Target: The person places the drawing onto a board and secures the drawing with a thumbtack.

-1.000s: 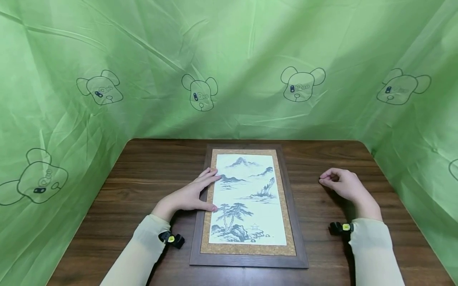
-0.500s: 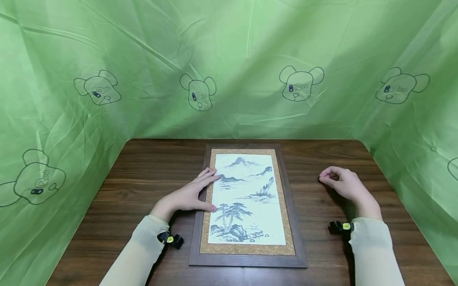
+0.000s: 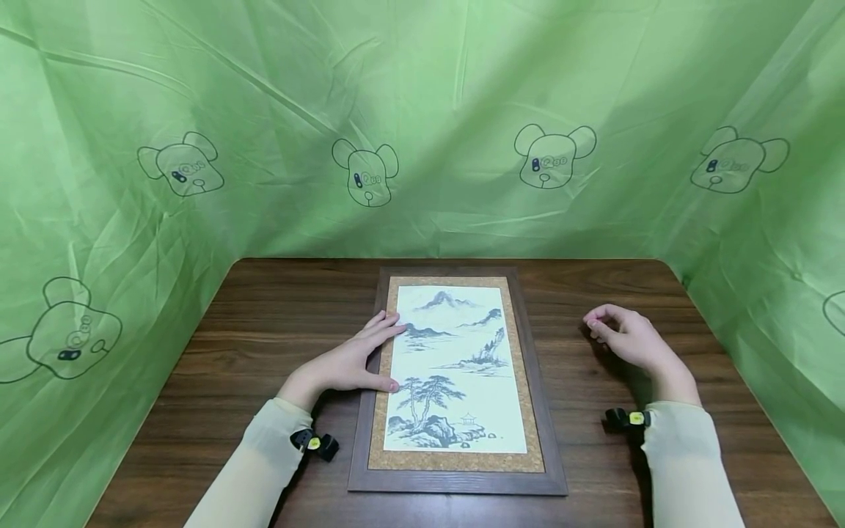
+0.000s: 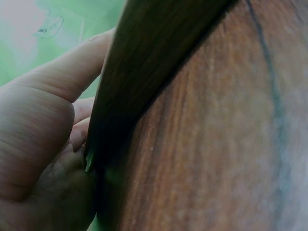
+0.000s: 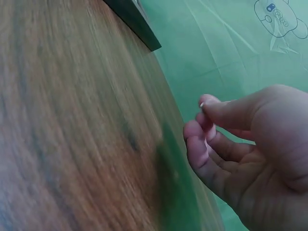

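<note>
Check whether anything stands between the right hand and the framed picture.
Nothing visible does: only wooden tabletop shows between the right hand and the framed picture; the left hand is at its opposite edge.

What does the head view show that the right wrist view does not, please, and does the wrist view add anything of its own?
Only the head view: the landscape print, the cork border around it, the left hand lying across the left side of the frame, and both pale sleeves.

Only the right wrist view: the palm side of the right hand, with the undersides of its curled fingers.

Both: the right hand, the wooden table, the printed green cloth, and the frame, though the wrist view catches just one corner of it.
</note>
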Tool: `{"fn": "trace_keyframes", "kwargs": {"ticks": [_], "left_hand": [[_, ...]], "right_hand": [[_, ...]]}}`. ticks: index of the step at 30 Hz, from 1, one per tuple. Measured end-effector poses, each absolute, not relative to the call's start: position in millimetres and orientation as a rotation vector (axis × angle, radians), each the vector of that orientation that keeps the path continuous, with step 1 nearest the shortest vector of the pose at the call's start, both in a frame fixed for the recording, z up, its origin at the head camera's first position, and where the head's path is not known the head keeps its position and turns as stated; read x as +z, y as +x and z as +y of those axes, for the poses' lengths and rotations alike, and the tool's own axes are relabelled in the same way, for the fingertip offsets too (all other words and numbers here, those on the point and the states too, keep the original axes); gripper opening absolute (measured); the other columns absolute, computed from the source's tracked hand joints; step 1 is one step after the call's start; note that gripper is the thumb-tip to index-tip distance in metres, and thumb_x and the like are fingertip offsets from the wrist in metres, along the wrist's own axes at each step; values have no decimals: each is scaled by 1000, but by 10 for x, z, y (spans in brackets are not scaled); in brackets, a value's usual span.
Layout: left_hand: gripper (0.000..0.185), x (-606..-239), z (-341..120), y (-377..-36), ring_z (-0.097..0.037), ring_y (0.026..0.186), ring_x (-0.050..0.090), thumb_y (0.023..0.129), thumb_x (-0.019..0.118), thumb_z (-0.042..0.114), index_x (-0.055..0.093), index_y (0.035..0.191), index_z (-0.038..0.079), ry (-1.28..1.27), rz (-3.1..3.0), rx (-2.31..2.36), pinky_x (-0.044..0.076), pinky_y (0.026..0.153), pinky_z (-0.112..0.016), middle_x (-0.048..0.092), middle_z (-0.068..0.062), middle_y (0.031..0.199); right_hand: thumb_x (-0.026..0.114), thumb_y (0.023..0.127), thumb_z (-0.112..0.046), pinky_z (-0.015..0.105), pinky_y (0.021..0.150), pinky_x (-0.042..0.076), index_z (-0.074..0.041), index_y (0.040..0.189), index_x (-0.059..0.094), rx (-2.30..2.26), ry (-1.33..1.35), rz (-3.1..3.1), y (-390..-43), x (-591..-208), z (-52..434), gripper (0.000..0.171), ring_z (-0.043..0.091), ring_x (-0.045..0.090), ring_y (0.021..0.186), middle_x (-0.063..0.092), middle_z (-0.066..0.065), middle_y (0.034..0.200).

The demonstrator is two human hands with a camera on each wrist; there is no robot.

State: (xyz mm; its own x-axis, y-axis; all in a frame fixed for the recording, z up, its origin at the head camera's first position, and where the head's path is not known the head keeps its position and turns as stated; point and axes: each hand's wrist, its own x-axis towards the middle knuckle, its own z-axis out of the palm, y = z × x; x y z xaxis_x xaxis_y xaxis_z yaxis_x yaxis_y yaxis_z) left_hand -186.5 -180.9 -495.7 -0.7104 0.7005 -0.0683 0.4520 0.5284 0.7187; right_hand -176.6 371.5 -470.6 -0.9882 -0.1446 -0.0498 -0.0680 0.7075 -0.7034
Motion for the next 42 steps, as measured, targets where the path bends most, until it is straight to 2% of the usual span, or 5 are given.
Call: {"fn": "trace_keyframes", "kwargs": {"ticks": [5,18,26,30,42], "left_hand": [[109,-4953,-1807,-1863,-30,169,-7,90,90,50,29,175,18,957,2424,983,17,130,-66,7,-4,185],[109,-4977,-1816,-1867,-30,169,-9,91,89,51,28,175,19,954,2422,983,17,130,-67,7,-4,185],[109,-4974,-1814,-1865,-29,169,-9,91,89,51,28,176,20,955,2419,982,17,129,-68,7,-3,185],[109,-4974,-1809,-1866,-29,169,-9,91,89,51,27,176,20,956,2418,982,17,129,-68,7,-3,185],[110,-4993,-1815,-1869,-27,169,-10,91,89,51,27,176,22,953,2424,979,17,129,-68,6,-1,185]], "right_hand": [[52,117,-16,31,74,58,6,124,63,-1221,-238,2748,-1791,-4705,3661,26,19,67,89,71,18,104],[62,114,-16,35,70,59,3,127,71,-1363,-301,2682,-1828,-4668,3411,25,27,68,84,71,19,103],[81,102,-24,22,75,54,-6,112,72,-1349,-333,2795,-1877,-4659,3240,23,14,68,89,74,10,102],[82,101,-21,21,72,53,-9,106,72,-1327,-388,2868,-1899,-4655,3165,16,13,67,86,74,6,96],[84,100,-21,22,74,54,-18,102,78,-1292,-516,2906,-1904,-4559,3036,7,12,70,84,78,-3,93]]}}
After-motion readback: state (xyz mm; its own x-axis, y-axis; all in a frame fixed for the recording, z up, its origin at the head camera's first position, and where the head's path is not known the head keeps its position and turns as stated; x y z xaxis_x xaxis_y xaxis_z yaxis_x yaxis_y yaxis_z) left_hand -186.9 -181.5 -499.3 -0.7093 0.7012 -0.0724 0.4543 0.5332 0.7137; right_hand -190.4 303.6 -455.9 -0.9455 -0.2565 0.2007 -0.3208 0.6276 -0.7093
